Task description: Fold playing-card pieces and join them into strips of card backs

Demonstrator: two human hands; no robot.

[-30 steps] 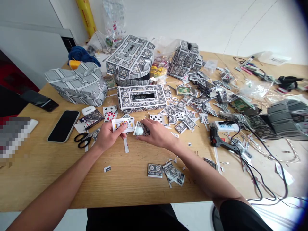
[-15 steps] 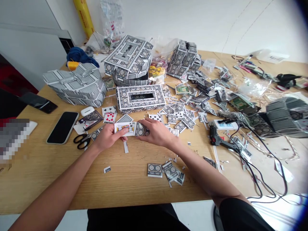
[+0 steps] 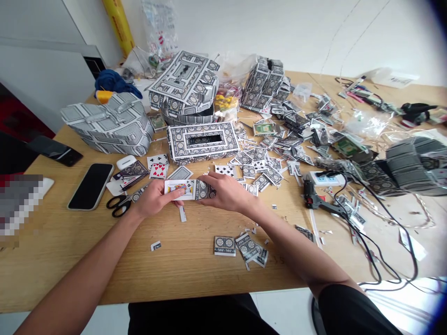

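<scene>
Between my hands, just above the wooden table (image 3: 188, 265), is a king playing card (image 3: 180, 190), face up. My left hand (image 3: 152, 200) is closed on its left end, the thumb lying across the face. My right hand (image 3: 223, 191) is closed around a patterned card piece (image 3: 202, 190) that meets the king's right edge; whether the two are joined I cannot tell. Under the left fingers a narrow white card strip (image 3: 182, 214) lies on the table. Black-handled scissors (image 3: 119, 205) rest beside my left wrist, partly hidden. Folded card pieces (image 3: 224, 245) lie nearer the front edge.
A card-covered box with a slot (image 3: 203, 141) stands behind my hands, with more card-built boxes (image 3: 183, 81) farther back. Loose cards and scraps (image 3: 268, 174) spread to the right. A glue gun (image 3: 316, 200) with black cables lies right of my right forearm. A phone (image 3: 91, 187) lies left.
Both hands keep their hold on the card and patterned piece, which sit very slightly farther left in view. The whole view has shifted slightly; nothing else has visibly moved.
</scene>
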